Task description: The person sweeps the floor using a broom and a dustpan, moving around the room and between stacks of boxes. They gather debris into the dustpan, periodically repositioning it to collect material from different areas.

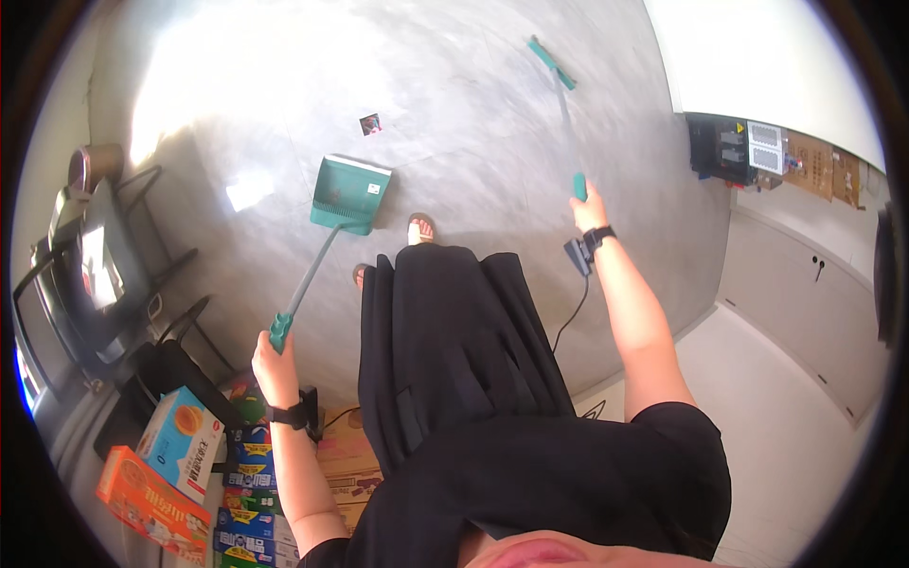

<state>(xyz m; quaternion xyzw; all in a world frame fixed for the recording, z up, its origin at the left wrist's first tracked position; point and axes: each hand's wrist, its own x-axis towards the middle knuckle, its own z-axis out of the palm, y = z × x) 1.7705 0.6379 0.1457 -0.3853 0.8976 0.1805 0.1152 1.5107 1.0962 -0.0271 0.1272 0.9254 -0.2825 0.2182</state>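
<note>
My left hand (275,366) is closed around the green grip of a long-handled dustpan (348,190), whose pan rests on the grey floor ahead of my feet. My right hand (588,211) grips the green handle end of a broom (552,65); its green head lies farther off at the upper right, apart from the dustpan. A small dark, coloured piece (371,125) that looks like a wrapper or card is on the floor just beyond the pan's front edge. Each wrist wears a black strap with a device.
Black chairs (170,248) stand at the left. Nearer on that side are an orange box (153,504), a blue and white box (181,440) and stacked cartons (245,529). Goods on a shelf (767,153) and a pale cabinet (788,305) are at the right. A cable hangs by my right wrist.
</note>
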